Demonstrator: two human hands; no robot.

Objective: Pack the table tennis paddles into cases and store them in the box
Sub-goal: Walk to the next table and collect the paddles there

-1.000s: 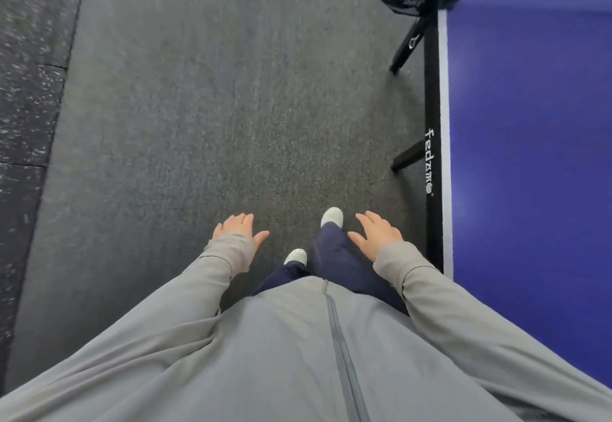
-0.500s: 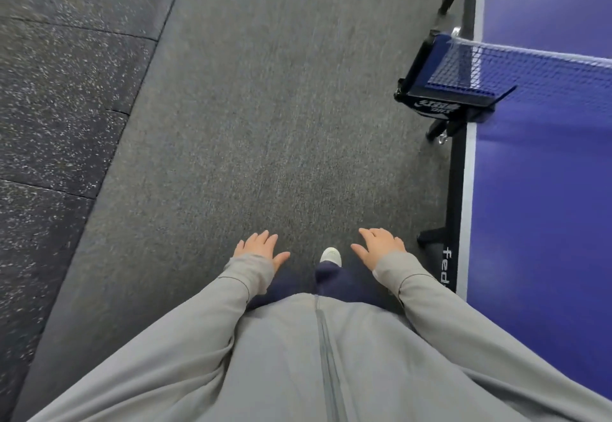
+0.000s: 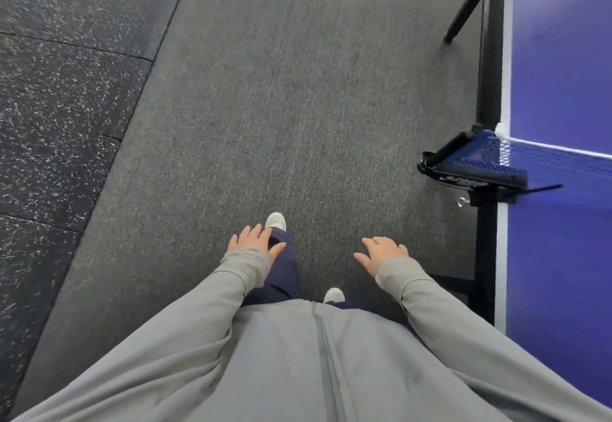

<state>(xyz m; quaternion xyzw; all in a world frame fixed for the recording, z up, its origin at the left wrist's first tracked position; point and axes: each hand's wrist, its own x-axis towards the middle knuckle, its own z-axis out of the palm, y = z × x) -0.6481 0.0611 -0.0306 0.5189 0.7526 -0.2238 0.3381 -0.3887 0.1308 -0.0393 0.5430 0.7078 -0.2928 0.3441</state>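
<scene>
- Fingers of the left hand (image 3: 253, 242) and right hand (image 3: 382, 252) are spread loose and hold nothing.
- Both hands hang over the carpet (image 3: 281, 106), beside the blue tabletop (image 3: 563, 272) and its net (image 3: 503, 159).
- No paddle, case or box is in view, so their direction and long axis cannot be told.
- Judged step: walking to fetch them; the next move calls for finding a paddle.

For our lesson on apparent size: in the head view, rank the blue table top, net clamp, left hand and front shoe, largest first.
1. blue table top
2. net clamp
3. left hand, which looks bigger partly because it is nearer the camera
4. front shoe, partly hidden by the trouser leg
</scene>
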